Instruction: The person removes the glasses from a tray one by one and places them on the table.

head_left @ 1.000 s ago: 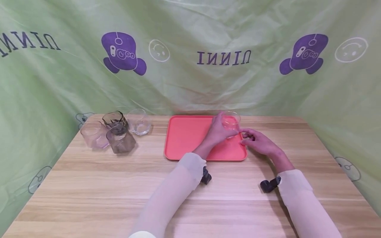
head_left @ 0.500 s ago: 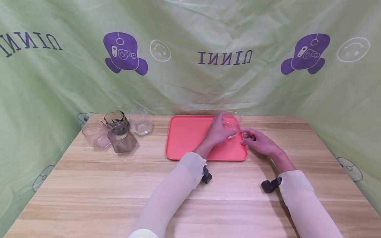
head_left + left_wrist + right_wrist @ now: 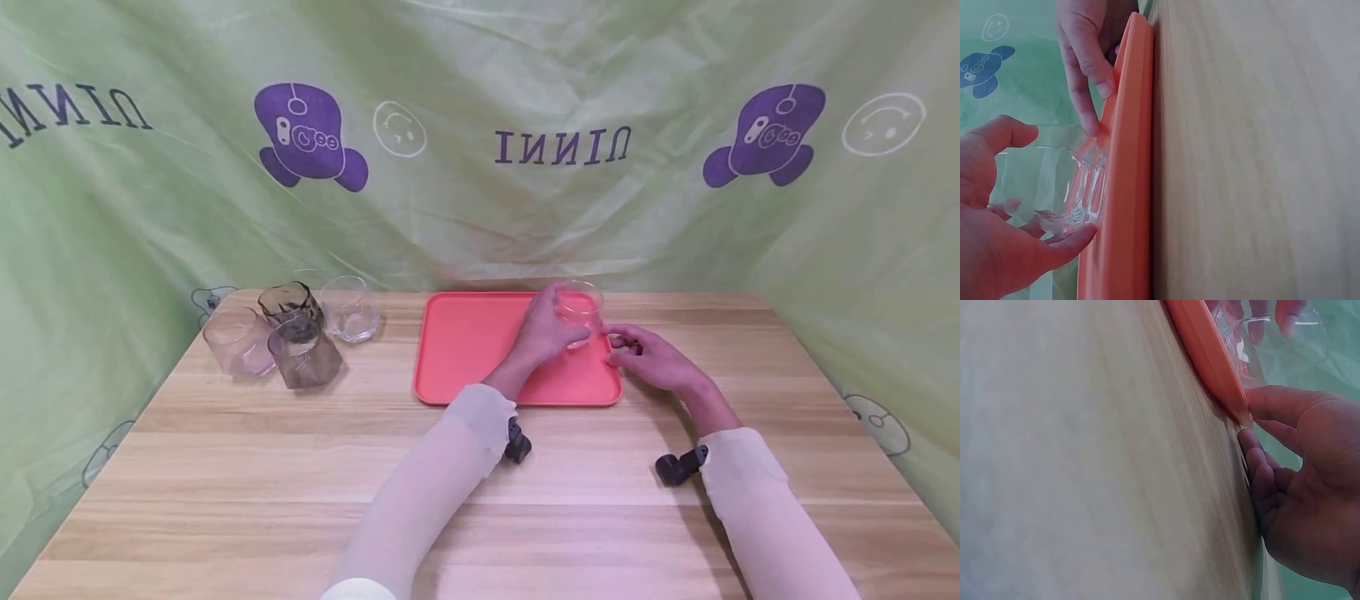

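In the head view, my left hand [image 3: 545,331] holds a clear drinking glass [image 3: 581,307] upright at the right part of the red tray [image 3: 465,350]. Thumb and fingers curve round the side of the glass [image 3: 1054,169] in the left wrist view, its base close against the tray. At the tray's right edge my right hand [image 3: 654,360] grips the rim. The right wrist view has a straight digit of this hand [image 3: 1322,494] touching the tray's corner [image 3: 1235,403], while other fingers are curled low beside it.
On the left of the wooden table [image 3: 300,467] stand a pink-tinted glass [image 3: 238,343], a dark smoky glass [image 3: 291,308], a grey-brown glass [image 3: 306,357] and another clear glass [image 3: 351,310]. A green printed curtain [image 3: 465,225] hangs behind and along both sides.
My left hand and the glass have shifted very slightly left over the tray. My right hand keeps its place at the tray's edge, and the other glasses stay where they were.
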Demonstrator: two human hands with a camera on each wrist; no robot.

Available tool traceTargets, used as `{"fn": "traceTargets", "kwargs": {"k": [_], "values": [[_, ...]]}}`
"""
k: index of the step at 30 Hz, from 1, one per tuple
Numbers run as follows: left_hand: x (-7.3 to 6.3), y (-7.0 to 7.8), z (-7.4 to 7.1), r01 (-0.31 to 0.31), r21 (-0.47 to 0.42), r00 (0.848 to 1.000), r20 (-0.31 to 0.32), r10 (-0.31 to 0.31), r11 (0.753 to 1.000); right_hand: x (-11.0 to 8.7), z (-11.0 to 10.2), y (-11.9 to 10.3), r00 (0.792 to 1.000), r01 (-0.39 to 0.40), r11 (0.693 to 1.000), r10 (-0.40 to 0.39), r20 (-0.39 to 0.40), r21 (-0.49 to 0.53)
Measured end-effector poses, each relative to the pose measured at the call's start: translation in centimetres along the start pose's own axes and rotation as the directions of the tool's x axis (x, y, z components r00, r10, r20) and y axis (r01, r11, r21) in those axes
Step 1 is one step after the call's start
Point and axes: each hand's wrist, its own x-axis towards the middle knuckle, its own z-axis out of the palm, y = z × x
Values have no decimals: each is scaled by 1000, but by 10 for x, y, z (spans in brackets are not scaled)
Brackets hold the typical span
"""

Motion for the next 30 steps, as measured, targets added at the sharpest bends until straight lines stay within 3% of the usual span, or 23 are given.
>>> {"fn": "traceTargets", "kwargs": {"k": [13,21,30], "values": [[-8,0,-20,5,-48,1000,-7,-5,999,2,2,0,1000,-10,1000,10,-1,5],[-20,5,-44,25,-51,1000,-10,-26,998,2,1,1,1000,-22,1000,22,5,22],[-39,-1,-71,7,-123,1000,-6,-8,992,0,0,2,1000,-7,1000,7,-1,16]]}}
